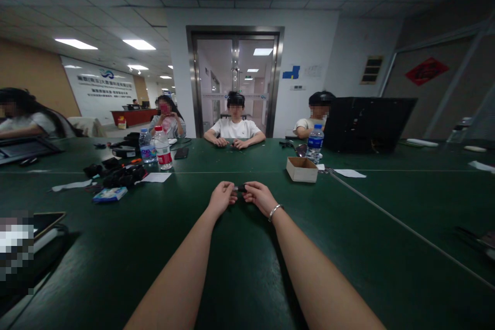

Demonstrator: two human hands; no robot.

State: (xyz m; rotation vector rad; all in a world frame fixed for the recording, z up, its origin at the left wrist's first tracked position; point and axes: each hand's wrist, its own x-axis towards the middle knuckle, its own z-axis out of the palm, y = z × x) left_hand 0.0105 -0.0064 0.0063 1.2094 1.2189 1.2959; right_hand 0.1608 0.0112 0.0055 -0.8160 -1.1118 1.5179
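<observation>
Both my arms stretch forward over the dark green table. Between my hands is a small black piece with a silvery end, too small for its kind to show. My right hand, with a metal bracelet at the wrist, pinches its black part. At the silvery end, the thumb and fingers of my left hand are closed. Fingertips partly hide the piece, and it is held just above the table or against it; I cannot tell which.
An open cardboard box and a water bottle stand ahead on the right, near a black monitor. Two bottles, one red-capped, stand left beside black gear and a blue-white packet. Several people sit around the table.
</observation>
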